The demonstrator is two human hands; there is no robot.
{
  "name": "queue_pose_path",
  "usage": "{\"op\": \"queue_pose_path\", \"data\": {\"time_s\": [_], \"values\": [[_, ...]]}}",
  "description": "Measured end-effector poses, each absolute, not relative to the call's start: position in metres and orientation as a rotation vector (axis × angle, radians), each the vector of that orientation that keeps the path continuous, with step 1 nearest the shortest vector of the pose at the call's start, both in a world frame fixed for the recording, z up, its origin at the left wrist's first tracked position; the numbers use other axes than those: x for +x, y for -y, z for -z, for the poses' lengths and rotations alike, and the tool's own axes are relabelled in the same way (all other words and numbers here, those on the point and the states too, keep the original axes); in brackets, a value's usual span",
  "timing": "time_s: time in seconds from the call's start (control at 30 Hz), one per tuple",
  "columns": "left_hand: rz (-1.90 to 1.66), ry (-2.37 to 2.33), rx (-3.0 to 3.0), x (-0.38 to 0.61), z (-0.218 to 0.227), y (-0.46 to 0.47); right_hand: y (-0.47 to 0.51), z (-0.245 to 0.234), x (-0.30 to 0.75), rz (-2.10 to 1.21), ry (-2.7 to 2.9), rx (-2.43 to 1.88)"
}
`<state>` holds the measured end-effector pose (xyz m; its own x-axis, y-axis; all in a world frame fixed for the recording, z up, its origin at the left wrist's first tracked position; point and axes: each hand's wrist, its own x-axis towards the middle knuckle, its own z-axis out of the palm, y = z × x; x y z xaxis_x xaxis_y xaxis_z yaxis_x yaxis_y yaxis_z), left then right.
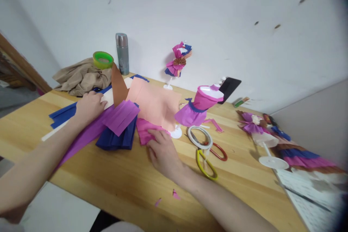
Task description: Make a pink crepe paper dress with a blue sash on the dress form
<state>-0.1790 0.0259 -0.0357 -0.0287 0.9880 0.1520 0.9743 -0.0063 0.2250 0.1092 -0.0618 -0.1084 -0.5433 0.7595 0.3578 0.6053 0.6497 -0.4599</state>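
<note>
My left hand [89, 107] lies on a pile of crepe paper at the left, fingers curled over a white sheet [109, 98] above blue paper [63, 114]. My right hand [163, 152] rests flat on the table with its fingertips on a magenta crepe piece [145, 130]. A pleated purple strip [121, 116] lies over dark blue folded paper [116, 137] between the hands. A peach sheet [154, 103] lies behind them. A small mannequin in a pink and purple paper dress [199, 107] stands just right of my right hand.
Scissors with yellow and red handles [209, 157] and a tape roll [199, 137] lie right of my right hand. A steel flask [122, 53], green tape roll [103, 59] and tan cloth [81, 76] sit at the back left. More paper-dressed figures [178, 61] [258, 130] stand behind and right.
</note>
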Motion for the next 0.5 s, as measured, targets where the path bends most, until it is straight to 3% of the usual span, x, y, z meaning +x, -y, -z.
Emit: {"op": "queue_pose_path", "data": {"time_s": [0.23, 0.33, 0.5], "values": [[-0.343, -1.524, 2.458, -0.112, 0.053, 0.015, 0.044, 0.117, 0.118, -0.361, 2.409, -1.17], [-0.261, -1.491, 2.431, -0.093, 0.071, 0.03, 0.045, 0.117, 0.118, -0.349, 2.438, -1.132], [-0.549, -1.609, 2.261, -0.103, 0.065, 0.024, 0.049, 0.12, 0.117, -0.243, 2.496, -1.147]]}}
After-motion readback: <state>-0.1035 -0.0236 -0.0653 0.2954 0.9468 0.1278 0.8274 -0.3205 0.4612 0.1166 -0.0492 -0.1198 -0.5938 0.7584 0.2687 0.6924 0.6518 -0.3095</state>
